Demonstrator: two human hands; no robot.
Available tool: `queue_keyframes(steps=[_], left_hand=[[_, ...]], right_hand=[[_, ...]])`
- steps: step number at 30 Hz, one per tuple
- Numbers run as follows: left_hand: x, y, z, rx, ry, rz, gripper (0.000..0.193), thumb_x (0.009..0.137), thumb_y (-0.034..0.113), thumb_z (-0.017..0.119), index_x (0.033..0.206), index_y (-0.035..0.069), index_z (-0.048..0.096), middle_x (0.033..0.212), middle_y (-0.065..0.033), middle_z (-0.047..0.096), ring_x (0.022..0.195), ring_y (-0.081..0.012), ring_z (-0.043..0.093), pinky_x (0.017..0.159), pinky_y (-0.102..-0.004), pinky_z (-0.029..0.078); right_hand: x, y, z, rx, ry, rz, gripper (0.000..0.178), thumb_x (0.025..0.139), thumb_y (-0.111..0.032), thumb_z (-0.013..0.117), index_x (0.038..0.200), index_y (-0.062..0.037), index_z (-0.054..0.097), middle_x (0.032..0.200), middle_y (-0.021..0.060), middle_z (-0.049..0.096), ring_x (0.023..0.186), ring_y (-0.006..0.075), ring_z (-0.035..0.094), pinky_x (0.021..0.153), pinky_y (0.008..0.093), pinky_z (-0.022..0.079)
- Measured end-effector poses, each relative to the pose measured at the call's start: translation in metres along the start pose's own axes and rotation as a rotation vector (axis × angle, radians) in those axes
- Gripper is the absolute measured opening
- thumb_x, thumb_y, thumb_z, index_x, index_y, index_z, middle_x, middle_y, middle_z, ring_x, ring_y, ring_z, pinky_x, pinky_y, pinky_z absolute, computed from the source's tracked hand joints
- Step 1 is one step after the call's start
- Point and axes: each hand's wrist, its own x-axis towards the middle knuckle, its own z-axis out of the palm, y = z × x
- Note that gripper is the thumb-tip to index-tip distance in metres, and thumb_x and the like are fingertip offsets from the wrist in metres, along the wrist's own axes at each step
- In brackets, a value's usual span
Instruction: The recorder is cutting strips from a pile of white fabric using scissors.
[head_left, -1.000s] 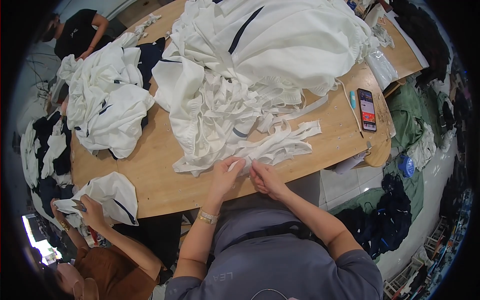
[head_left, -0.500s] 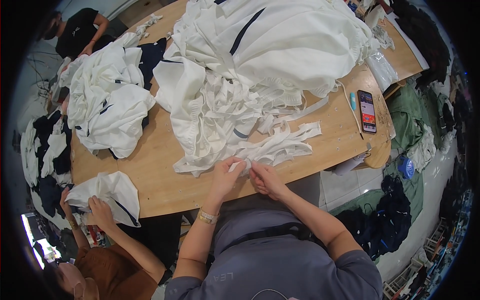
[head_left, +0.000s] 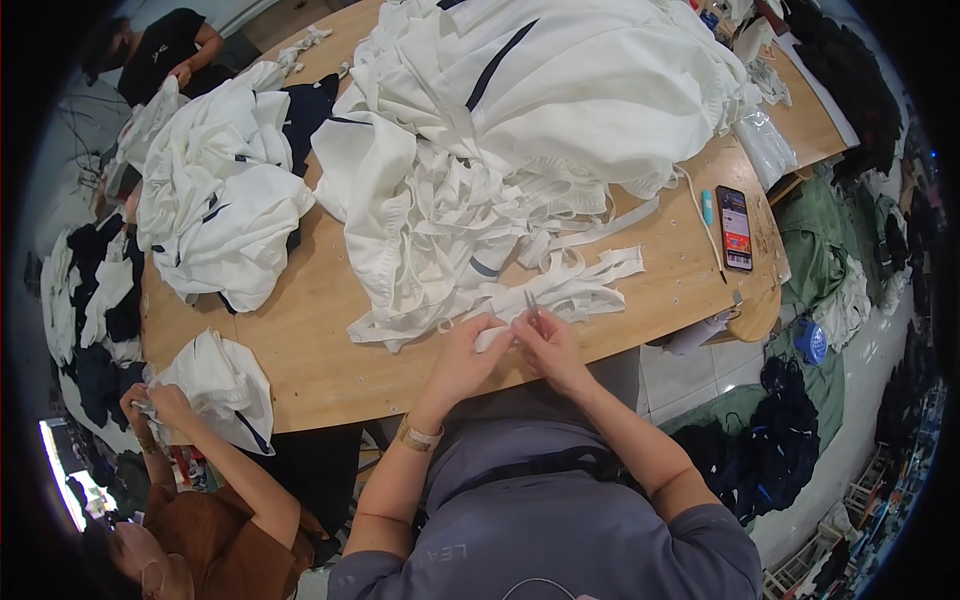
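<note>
At the near edge of the wooden table (head_left: 400, 385), my left hand (head_left: 465, 362) is closed on a white fabric strip (head_left: 488, 340). Close beside it, my right hand (head_left: 553, 352) grips what look like small metal thread snips (head_left: 531, 299), their two thin points upward past my fingers. The right fingertips also meet the end of the white strip. Just beyond my hands lie loose white strips (head_left: 590, 285) with cut ends. Behind them is a tangled heap of white elastic bands (head_left: 460, 215), partly under a large pile of white garments (head_left: 600, 90) with navy trim.
A phone (head_left: 735, 228) and a turquoise pen-like item (head_left: 707, 207) lie at the right, by a white cord (head_left: 705, 220). Another white garment pile (head_left: 215, 200) stands left. A co-worker nearby handles a white garment (head_left: 225, 380); another person (head_left: 165, 60) is at far left.
My right hand has turned upward, so the snips' points now show above the fingers. My left hand has shifted slightly right. The nearby co-worker has drawn the garment's edge together.
</note>
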Motion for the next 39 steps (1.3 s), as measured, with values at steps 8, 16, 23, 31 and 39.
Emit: queue_keyframes(steps=[8, 16, 23, 31, 39], left_hand=[[0.003, 0.005, -0.033, -0.232, -0.08, -0.143, 0.022, 0.089, 0.021, 0.049, 0.081, 0.002, 0.056, 0.065, 0.0078, 0.043, 0.058, -0.0019, 0.036, 0.05, -0.0184, 0.03], [0.01, -0.004, -0.022, 0.086, 0.038, -0.051, 0.024, 0.085, 0.022, 0.053, 0.081, -0.001, 0.055, 0.062, -0.0012, 0.05, 0.06, -0.0071, 0.042, 0.055, -0.0228, 0.036], [0.008, -0.012, -0.013, 0.117, 0.136, -0.057, 0.024, 0.085, 0.023, 0.051, 0.084, -0.001, 0.055, 0.063, -0.0078, 0.051, 0.059, -0.0115, 0.043, 0.055, -0.0265, 0.037], [0.001, -0.008, -0.005, 0.134, 0.135, -0.056, 0.023, 0.086, 0.022, 0.05, 0.084, -0.001, 0.053, 0.062, -0.0096, 0.05, 0.055, -0.0126, 0.042, 0.052, -0.0281, 0.036], [-0.003, -0.008, 0.002, 0.112, 0.133, 0.012, 0.021, 0.084, 0.02, 0.052, 0.082, -0.001, 0.054, 0.064, -0.0104, 0.054, 0.055, -0.0147, 0.047, 0.053, -0.0277, 0.039]], right_hand=[[0.009, -0.068, -0.08, 0.023, 0.428, -0.291, 0.017, 0.086, -0.026, 0.055, 0.079, -0.0121, 0.048, 0.049, -0.0071, 0.036, 0.035, 0.0014, 0.029, 0.031, 0.0186, 0.021], [0.012, -0.067, -0.127, -0.207, 0.688, -0.283, 0.023, 0.087, -0.031, 0.053, 0.077, -0.0109, 0.048, 0.048, -0.0072, 0.031, 0.036, 0.001, 0.025, 0.031, 0.0192, 0.017], [-0.015, -0.009, -0.045, -0.242, 0.123, 0.154, 0.038, 0.09, -0.04, 0.037, 0.072, -0.009, 0.049, 0.048, -0.0059, 0.034, 0.036, 0.0035, 0.028, 0.032, 0.0195, 0.02], [-0.015, 0.025, -0.002, 0.149, -0.079, 0.291, 0.037, 0.092, -0.04, 0.037, 0.076, -0.0076, 0.044, 0.047, -0.0052, 0.03, 0.033, 0.004, 0.022, 0.031, 0.0189, 0.017], [-0.011, 0.025, 0.002, 0.126, -0.101, 0.223, 0.036, 0.092, -0.038, 0.036, 0.073, -0.0088, 0.043, 0.046, -0.0036, 0.029, 0.033, 0.0054, 0.022, 0.032, 0.0191, 0.018]])
